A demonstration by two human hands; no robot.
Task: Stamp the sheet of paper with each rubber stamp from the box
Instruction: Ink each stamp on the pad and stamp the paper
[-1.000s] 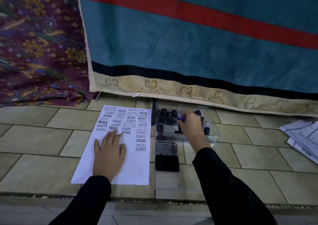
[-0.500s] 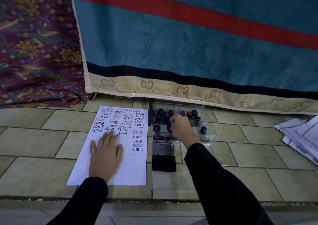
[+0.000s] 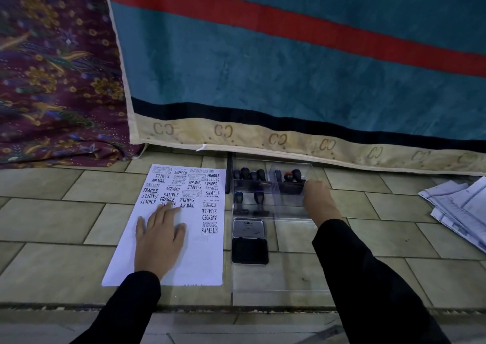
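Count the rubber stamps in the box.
9 stamps: four back-left, three back-right beside the right hand, two front-left. The hand may hide more.

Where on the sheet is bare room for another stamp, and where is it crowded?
Bare: the lower part of the sheet of paper, between the left hand and the edge beside the ink pad, below the lowest SAMPLE print; also the near-left corner. Crowded: the upper half, packed with prints.

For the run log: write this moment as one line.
left hand: flat on sheet | right hand: in stamp box, grip unclear | ink pad: open
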